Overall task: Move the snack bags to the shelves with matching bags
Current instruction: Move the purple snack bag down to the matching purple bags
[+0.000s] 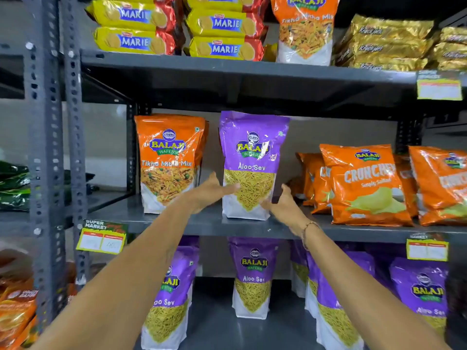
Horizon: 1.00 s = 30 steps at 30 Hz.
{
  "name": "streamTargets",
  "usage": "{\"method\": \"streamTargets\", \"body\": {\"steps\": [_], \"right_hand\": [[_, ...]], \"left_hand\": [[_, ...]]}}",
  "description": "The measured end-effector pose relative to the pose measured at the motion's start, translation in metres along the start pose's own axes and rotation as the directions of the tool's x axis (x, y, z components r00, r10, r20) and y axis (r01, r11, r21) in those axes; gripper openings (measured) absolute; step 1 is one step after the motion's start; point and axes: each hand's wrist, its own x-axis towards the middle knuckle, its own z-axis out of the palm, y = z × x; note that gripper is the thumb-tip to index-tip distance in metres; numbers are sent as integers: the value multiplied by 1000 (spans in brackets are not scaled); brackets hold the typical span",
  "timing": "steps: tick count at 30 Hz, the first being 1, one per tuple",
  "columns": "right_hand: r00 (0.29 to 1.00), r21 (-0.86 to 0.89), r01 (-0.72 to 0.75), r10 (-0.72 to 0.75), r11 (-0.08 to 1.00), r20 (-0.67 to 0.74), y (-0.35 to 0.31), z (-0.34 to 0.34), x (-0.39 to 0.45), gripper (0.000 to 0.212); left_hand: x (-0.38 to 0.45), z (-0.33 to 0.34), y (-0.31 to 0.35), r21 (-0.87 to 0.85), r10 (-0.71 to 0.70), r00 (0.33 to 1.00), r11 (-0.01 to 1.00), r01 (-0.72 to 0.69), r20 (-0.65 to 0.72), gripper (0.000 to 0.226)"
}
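Observation:
A purple Aloo Sev bag [252,157] stands upright on the middle shelf [202,223], between an orange Tikha Mitha Mix bag [168,160] and orange Crunchex bags [366,183]. My left hand [211,192] presses its fingertips against the purple bag's left edge. On the other side, my right hand [284,207] grips its lower right corner, thumb up. The bag is held between both hands and its base rests on the shelf. Several matching purple Aloo Sev bags [252,276] stand on the shelf below. Another Tikha Mitha Mix bag [304,29] stands on the top shelf.
Yellow Marie biscuit packs [225,24] and gold Krackjack packs [386,44] fill the top shelf. Grey perforated uprights [44,147] frame the rack at the left. Price tags [102,237] hang on the shelf edges. Dark green bags [14,185] lie on the neighbouring rack.

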Motion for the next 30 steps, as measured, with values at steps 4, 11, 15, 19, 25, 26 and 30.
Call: {"method": "streamTargets", "body": {"steps": [4, 11, 15, 19, 25, 26, 30], "right_hand": [[989, 175, 6, -31, 985, 144, 13, -2, 17, 88], [986, 246, 61, -97, 967, 137, 19, -6, 39, 60], [991, 260, 83, -108, 962, 82, 13, -7, 32, 52], [990, 244, 108, -126, 964, 60, 0, -13, 12, 52], [987, 281, 146, -157, 949, 17, -30, -21, -45, 47], [987, 286, 147, -158, 947, 17, -35, -24, -56, 48], [988, 297, 142, -152, 944, 13, -47, -29, -103, 52]], "left_hand": [[41, 5, -15, -41, -37, 999, 998, 37, -11, 100], [80, 1, -55, -136, 10, 998, 991, -17, -54, 56], [80, 1, -59, -87, 28, 990, 995, -40, -141, 60], [62, 2, -49, -38, 59, 973, 997, -69, -222, 56], [-5, 4, -27, 11, 176, 944, 984, -181, -279, 53], [-17, 3, -25, 23, 191, 940, 981, -193, -281, 54], [-58, 6, -27, 83, 229, 928, 973, -213, -295, 46]]}}
